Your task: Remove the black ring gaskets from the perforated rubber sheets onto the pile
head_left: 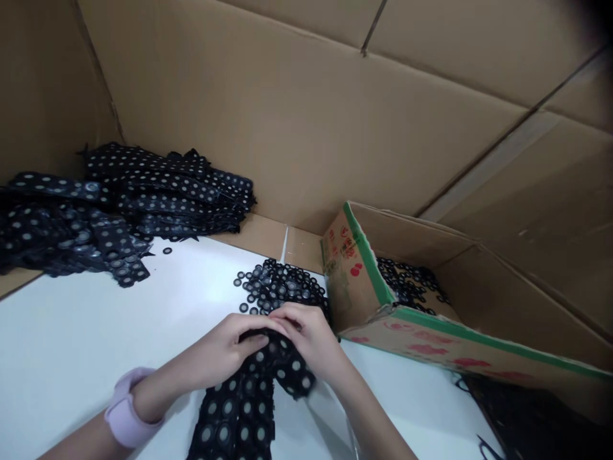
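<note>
- Left hand [225, 351]: fingers curled, pinching the upper edge of a black sheet [244, 409] punched with rings. A pale wristband [125, 409] sits on the wrist.
- Right hand [309, 335]: fingers closed on the same edge of the sheet, touching the left fingertips.
- Sheet: lies on the white table [71, 345] just below both hands and runs toward the bottom edge of the view. Many rings remain seated in it.
- Loose rings [282, 287]: a heap on the table just beyond the hands, beside the box [364, 281].
- Box: cardboard with green trim, lying open on the right. It holds more loose rings [412, 284], covering only part of its floor.
- Stack [119, 204]: dotted black sheets piled at the far left, well apart from the hands. Whether these carry rings or are stripped cannot be told.
- Progress, as a judgement: some rings are already separated into the heap and the box; the sheet in hand is mostly unworked, and a large stack may remain.
</note>
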### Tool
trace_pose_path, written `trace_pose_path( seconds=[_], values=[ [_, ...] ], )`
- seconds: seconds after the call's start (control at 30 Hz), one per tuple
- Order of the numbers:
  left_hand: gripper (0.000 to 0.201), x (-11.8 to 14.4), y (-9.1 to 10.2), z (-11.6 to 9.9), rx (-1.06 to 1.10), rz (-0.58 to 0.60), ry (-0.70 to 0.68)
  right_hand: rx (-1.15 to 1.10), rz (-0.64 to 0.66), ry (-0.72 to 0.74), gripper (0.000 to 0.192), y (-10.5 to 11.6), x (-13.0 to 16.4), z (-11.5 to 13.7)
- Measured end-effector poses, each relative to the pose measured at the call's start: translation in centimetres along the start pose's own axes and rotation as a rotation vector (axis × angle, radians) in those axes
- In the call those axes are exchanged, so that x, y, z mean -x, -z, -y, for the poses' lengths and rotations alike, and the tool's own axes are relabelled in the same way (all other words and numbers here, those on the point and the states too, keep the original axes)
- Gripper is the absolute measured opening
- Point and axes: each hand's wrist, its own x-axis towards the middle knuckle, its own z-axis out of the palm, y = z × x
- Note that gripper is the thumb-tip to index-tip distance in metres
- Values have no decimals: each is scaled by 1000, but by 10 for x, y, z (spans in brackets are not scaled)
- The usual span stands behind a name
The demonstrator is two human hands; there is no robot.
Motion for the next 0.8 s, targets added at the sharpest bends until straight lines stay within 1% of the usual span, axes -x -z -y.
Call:
trace_pose_path(
  seconds=[0.03,0.1,0.17,0.2,0.23,0.3,0.33,0.43,0.6,0.67,0.8],
  values=[
    [26,0,1,-1,18,-9,19,6,-27,-3,27,3,1,1],
    [25,0,3,-2,46,-24,57,21,-126,-28,25,9,3,6],
    [25,-1,5,0,64,-20,83,50,-215,2,22,16,4,11],
    [24,-2,6,1,68,-13,91,72,-220,59,19,18,4,13],
    [23,-3,6,2,70,-6,96,101,-198,135,16,18,4,15],
    [20,-4,6,3,62,1,101,172,-111,275,14,15,5,17],
    [18,-4,5,2,52,-1,102,204,-67,307,16,12,5,17],
    [16,-2,2,0,7,-29,104,228,-4,264,21,4,7,16],
    [21,2,-4,-1,-17,-71,80,137,47,195,25,-1,9,16],
    [21,2,-5,1,-14,-80,65,90,26,139,27,-3,9,17],
    [19,1,-5,6,-9,-73,67,79,-74,15,24,-7,7,14]
  ],
)
